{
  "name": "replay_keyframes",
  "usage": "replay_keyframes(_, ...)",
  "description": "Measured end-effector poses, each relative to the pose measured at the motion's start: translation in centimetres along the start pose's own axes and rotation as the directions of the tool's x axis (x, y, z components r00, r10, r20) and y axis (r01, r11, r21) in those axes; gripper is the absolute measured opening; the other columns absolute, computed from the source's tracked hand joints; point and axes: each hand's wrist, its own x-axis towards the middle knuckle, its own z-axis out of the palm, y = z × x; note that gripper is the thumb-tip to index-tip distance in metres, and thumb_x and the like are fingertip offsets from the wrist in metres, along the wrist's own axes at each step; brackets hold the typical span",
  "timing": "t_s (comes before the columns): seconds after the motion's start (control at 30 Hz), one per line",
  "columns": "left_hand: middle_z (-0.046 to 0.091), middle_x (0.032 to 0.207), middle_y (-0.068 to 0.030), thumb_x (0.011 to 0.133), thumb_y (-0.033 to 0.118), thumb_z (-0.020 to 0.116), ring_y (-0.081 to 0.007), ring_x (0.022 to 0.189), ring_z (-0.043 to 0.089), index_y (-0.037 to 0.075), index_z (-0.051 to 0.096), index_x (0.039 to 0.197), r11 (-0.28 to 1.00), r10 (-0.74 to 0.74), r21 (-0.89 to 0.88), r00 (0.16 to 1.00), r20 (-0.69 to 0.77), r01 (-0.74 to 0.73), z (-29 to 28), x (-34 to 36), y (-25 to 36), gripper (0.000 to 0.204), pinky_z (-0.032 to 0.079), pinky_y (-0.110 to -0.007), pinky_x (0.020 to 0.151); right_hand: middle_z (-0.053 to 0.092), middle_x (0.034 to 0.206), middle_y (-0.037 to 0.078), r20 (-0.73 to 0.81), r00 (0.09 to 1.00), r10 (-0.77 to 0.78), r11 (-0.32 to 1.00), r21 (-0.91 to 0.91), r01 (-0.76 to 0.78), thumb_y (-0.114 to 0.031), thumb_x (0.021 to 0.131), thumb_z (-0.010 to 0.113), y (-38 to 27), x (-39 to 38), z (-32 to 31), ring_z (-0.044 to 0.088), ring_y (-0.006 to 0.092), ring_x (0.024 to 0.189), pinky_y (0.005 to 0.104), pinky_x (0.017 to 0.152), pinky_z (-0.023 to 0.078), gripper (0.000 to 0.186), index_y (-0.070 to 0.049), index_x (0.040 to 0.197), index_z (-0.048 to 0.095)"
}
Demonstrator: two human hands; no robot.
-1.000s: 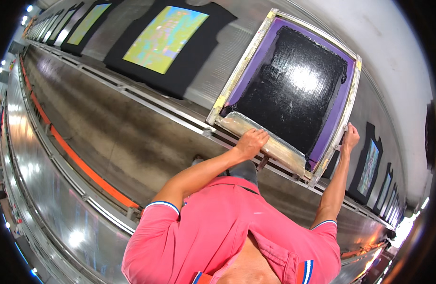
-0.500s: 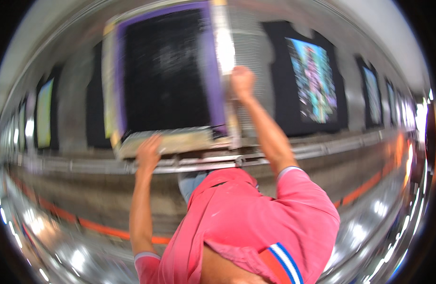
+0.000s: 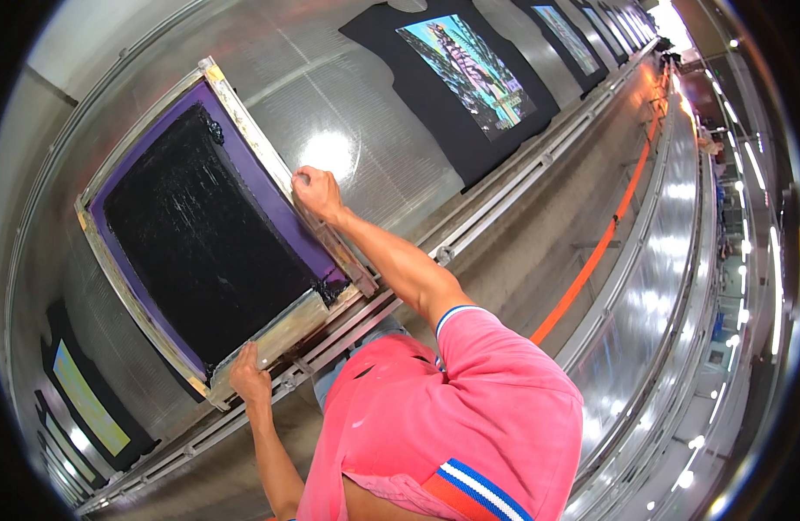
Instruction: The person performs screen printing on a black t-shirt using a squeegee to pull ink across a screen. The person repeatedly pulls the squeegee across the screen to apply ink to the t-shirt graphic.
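Both hands grip the printing frame (image 3: 210,234) — left hand (image 3: 248,378) closed on its near corner, right hand (image 3: 317,193) clenched on the side rail — seemingly positioning it; next, careful alignment.

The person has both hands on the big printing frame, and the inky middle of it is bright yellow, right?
Not quite. Both hands do hold the printing frame, the left hand at its lower corner and the right hand on its side rail, but the head view shows the inky middle is black, with a purple border around it.
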Motion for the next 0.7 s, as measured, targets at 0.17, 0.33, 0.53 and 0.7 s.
replay_keyframes(0.17, 0.068, 0.117, -0.0208, 0.060, -0.010, 0.055, -0.0346, 0.112, 0.065, -0.003, 0.069, 0.112, 0.999, -0.018, -0.040, 1.000, 0.014, 0.018, 0.7, 0.3, -1.4, 0.053, 0.050, -0.041, 0.098, 0.068, 0.075, 0.023, 0.013, 1.000, 0.021, 0.999, -0.037, -0.020, -0.026, 0.082, 0.060, 0.2, -0.9, 1.2, 0.067, 0.0413, 0.075, 0.0459, 0.074, 0.053, 0.027, -0.007, 0.094, 0.074)
replay_keyframes(0.33, 0.069, 0.114, -0.0217, 0.060, -0.010, 0.055, -0.0352, 0.110, 0.066, -0.004, 0.070, 0.109, 0.999, -0.005, -0.039, 1.000, 0.008, 0.006, 0.9, 0.0, -2.5, 0.052, 0.051, -0.041, 0.097, 0.068, 0.074, 0.022, 0.034, 0.999, 0.023, 0.999, -0.028, -0.022, -0.028, 0.082, 0.060, 0.3, -1.5, 1.9, 0.067, 0.0409, 0.074, 0.0460, 0.074, 0.053, 0.027, -0.009, 0.094, 0.074)
replay_keyframes(0.53, 0.070, 0.111, -0.0236, 0.060, -0.009, 0.055, -0.0366, 0.106, 0.067, -0.004, 0.071, 0.107, 0.997, 0.050, -0.057, 0.998, -0.036, -0.052, 1.5, 0.5, -2.9, 0.049, 0.053, -0.042, 0.093, 0.069, 0.080, 0.022, 0.012, 1.000, 0.006, 0.996, -0.085, -0.005, -0.027, 0.084, 0.056, 1.1, -1.5, 2.4, 0.068, 0.0411, 0.079, 0.0466, 0.077, 0.054, 0.028, -0.008, 0.097, 0.073)
replay_keyframes(0.7, 0.071, 0.108, -0.0190, 0.062, -0.008, 0.055, -0.0345, 0.104, 0.068, -0.002, 0.073, 0.105, 0.999, -0.026, -0.039, 0.999, 0.026, 0.027, 1.4, 1.3, -2.7, 0.047, 0.053, -0.040, 0.091, 0.070, 0.087, 0.022, 0.006, 1.000, -0.001, 0.992, -0.125, 0.002, -0.022, 0.087, 0.051, 1.7, -1.2, 3.1, 0.067, 0.0421, 0.086, 0.0484, 0.081, 0.054, 0.029, -0.006, 0.100, 0.071)
